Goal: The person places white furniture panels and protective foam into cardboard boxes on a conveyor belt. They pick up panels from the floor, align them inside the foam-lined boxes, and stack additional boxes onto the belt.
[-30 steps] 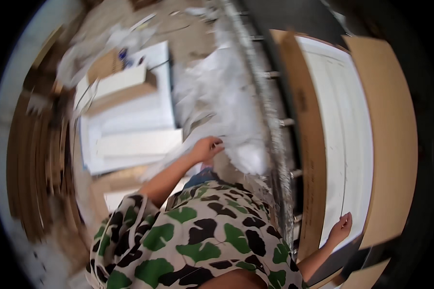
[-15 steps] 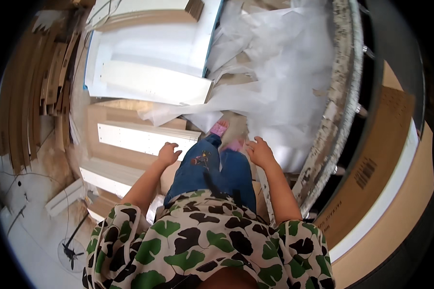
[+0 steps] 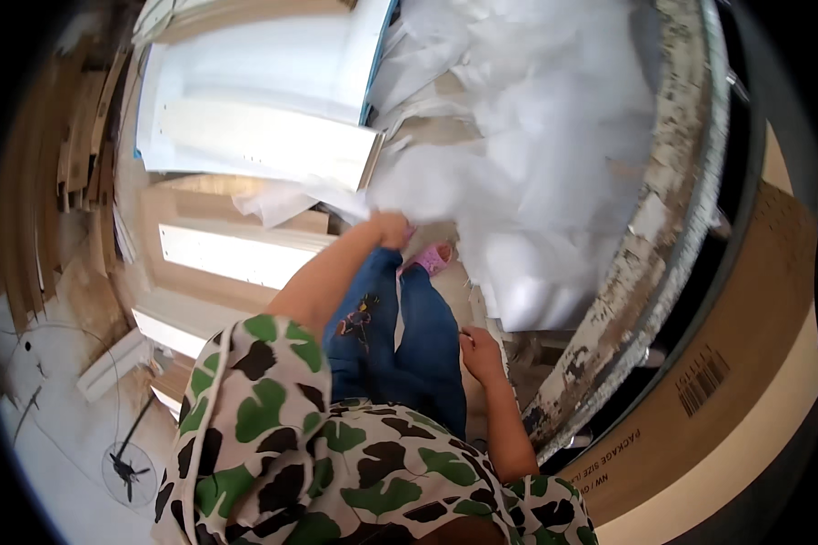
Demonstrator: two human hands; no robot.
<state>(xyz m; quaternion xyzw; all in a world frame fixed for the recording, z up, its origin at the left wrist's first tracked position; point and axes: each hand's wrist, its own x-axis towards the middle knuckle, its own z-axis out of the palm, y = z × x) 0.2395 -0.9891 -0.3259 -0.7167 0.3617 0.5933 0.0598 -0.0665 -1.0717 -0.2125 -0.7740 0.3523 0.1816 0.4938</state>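
My left hand (image 3: 388, 230) is stretched forward in front of my left knee, at the near edge of crumpled white foam sheeting (image 3: 427, 186). Motion blurs that hand and its fingers are hidden, so a grip on the sheeting cannot be made out. To the right of my thigh, my right hand (image 3: 483, 354) hangs low with its fingers curled in and nothing visible in it. Beyond the left hand lies a white panel (image 3: 264, 141) on a larger blue-edged white board (image 3: 254, 82).
White boards (image 3: 232, 254) and cardboard lie at left, with brown cardboard strips (image 3: 27, 191) farther out. A fan (image 3: 127, 470) stands at lower left. On the right run a worn, peeling beam (image 3: 641, 236) and a large carton (image 3: 691, 381). My pink shoe (image 3: 433, 259) is beside the sheeting.
My left hand has reached forward and right to the foam sheeting. My right hand has dropped back toward me, its fingers curling in. My body has leaned and turned slightly.
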